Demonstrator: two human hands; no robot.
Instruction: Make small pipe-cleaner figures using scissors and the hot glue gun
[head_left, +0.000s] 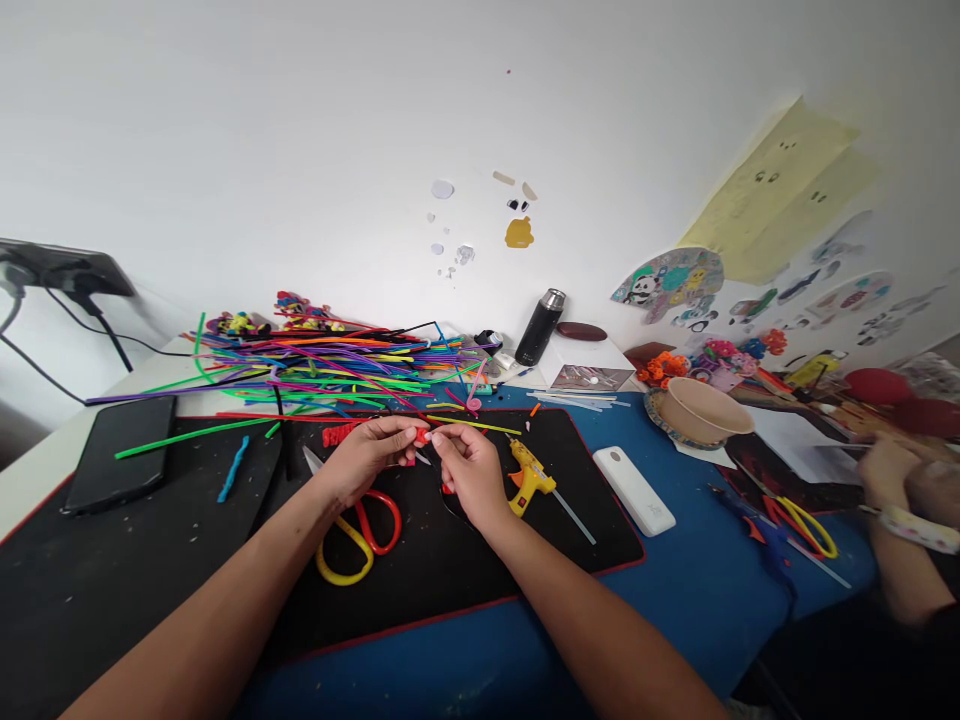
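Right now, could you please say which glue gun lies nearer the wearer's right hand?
The yellow glue gun, on the black mat beside the right hand; the blue one lies farther right, near another person's arm.

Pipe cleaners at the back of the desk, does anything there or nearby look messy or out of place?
Yes, somewhat: the multicoloured pipe cleaners lie in a loose, crisscrossed heap. One green pipe cleaner stretches away from it, across the black device at the left, so it looks stray.

Head-worn view, facing forward and down
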